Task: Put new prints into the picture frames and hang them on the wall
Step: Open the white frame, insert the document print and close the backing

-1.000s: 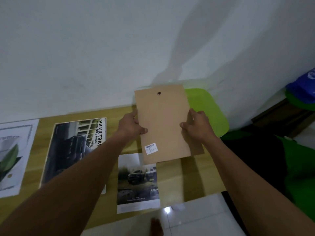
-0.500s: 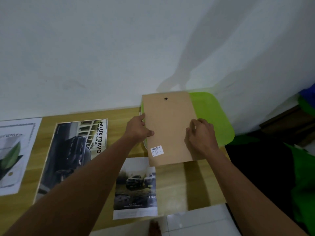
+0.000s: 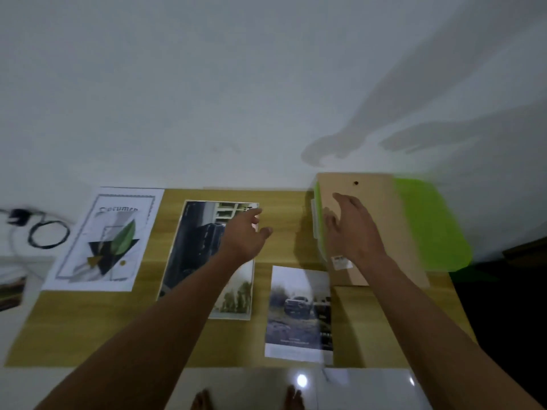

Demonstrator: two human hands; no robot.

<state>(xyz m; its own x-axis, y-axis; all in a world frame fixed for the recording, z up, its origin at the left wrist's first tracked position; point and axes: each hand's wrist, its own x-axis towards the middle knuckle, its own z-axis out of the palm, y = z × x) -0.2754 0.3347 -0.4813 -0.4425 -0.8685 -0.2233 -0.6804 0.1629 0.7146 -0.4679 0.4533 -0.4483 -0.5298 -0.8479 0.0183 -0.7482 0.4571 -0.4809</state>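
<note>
Centre right: brown backing board (image 3: pixel 393 226) lies flat across the green tray (image 3: pixel 435 226) on the wooden table (image 3: pixel 284 208). Right hand (image 3: pixel 352 229) over it, fingers spread and released — contact not discernible. Left hand (image 3: pixel 245 235), relaxed and empty, over the large truck print (image 3: pixel 195 247) at centre.

Wooden surface (image 3: pixel 284 220) with 3 prints (image 3: pixel 299 309)
</note>
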